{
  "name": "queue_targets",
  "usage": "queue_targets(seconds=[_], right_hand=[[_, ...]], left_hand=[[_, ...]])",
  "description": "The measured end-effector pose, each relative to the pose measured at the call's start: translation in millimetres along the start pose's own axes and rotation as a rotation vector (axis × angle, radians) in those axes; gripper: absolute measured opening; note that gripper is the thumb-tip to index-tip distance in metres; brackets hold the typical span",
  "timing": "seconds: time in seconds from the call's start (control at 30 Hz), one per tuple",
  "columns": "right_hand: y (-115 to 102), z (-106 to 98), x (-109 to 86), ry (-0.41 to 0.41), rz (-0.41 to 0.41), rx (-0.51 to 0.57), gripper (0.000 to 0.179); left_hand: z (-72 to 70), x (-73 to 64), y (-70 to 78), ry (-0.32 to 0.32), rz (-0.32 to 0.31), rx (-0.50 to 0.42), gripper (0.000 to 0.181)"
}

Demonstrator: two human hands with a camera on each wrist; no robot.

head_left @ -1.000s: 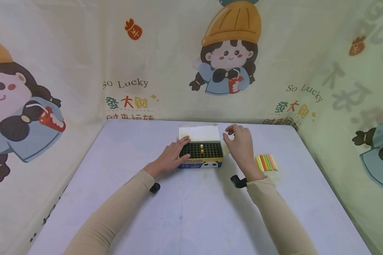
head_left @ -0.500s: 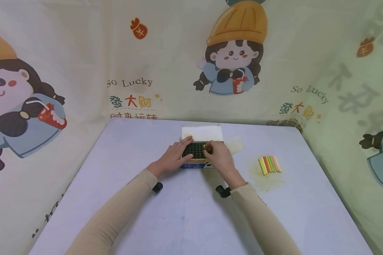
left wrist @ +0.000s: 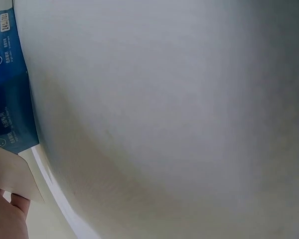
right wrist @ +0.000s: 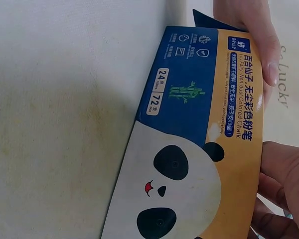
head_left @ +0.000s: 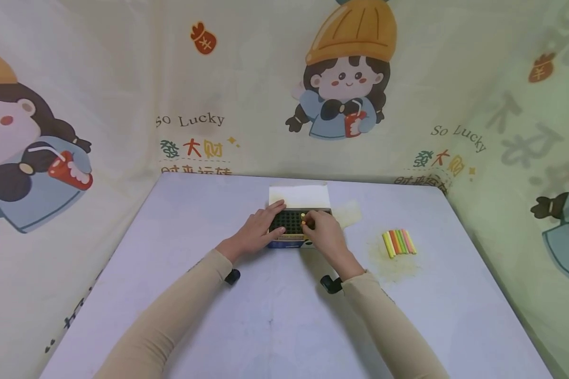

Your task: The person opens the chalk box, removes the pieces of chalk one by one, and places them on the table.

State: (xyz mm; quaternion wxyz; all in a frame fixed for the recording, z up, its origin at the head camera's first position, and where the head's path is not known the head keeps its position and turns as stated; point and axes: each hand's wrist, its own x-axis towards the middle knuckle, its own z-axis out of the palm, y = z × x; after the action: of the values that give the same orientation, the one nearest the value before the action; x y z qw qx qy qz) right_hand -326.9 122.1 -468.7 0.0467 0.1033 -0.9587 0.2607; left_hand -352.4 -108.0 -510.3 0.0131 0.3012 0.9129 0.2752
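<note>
An open box of coloured chalk (head_left: 286, 244), with a panda on its front, stands on the table. Its black holder (head_left: 284, 223) has rows of round holes. A yellow chalk (head_left: 303, 215) pokes up from the holder. Just in front of it, my right hand (head_left: 327, 234) pinches an orange chalk (head_left: 304, 222), mostly hidden by the fingertips. My left hand (head_left: 253, 231) grips the box's left end, fingers at the back corner and thumb at the front edge. In the right wrist view, the left thumb (right wrist: 271, 72) lies against the box (right wrist: 189, 124).
The white lid flap (head_left: 298, 196) stands up behind the holder. Right of the box, several chalk sticks (head_left: 399, 243) in yellow, orange, green and pink lie side by side on the table (head_left: 265, 326). Yellowish chalk dust (head_left: 393, 271) surrounds them. A printed cloth (head_left: 256, 79) hangs behind.
My right hand has come left and down from beside the box to the orange chalk, then kept still there. My left hand keeps its hold on the box.
</note>
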Motion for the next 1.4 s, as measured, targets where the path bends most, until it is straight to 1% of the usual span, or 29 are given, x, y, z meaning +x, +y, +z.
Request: queue_targets(seconds=[0.3, 0.57, 0.7, 0.8, 0.9, 1.1, 1.3, 1.4], right_hand=[[-1, -2, -1.3, 0.007, -0.013, -0.027, 0.015], [-4, -8, -0.1, -0.002, -0.031, -0.070, 0.014], [-5, -10, 0.0, -0.007, -0.037, -0.067, 0.015], [-6, -11, 0.1, 0.004, -0.047, -0.033, 0.016], [-7, -12, 0.6, 0.019, -0.058, 0.031, 0.017], [-8, -12, 2.4, 0.035, -0.034, 0.158, 0.018], [-8, -12, 1.7, -0.001, 0.014, 0.236, 0.021], [-9, -12, 1.6, -0.038, 0.017, 0.215, 0.019]], left_hand=[[-2.0, -0.6, 2.1, -0.015, -0.008, -0.002, 0.071], [-2.2, 0.7, 1.2, 0.001, 0.004, 0.001, 0.071], [-1.1, 0.2, 0.3, 0.008, 0.005, 0.007, 0.071], [-1.1, -0.3, 1.0, 0.010, 0.003, -0.001, 0.071], [-1.5, -0.2, 2.5, 0.006, -0.003, -0.007, 0.071], [-1.8, 0.2, 1.7, 0.002, -0.009, 0.003, 0.071], [-2.3, 0.2, 1.2, 0.000, -0.004, -0.004, 0.071], [-2.2, 0.1, 0.9, 0.005, 0.004, 0.002, 0.070]])
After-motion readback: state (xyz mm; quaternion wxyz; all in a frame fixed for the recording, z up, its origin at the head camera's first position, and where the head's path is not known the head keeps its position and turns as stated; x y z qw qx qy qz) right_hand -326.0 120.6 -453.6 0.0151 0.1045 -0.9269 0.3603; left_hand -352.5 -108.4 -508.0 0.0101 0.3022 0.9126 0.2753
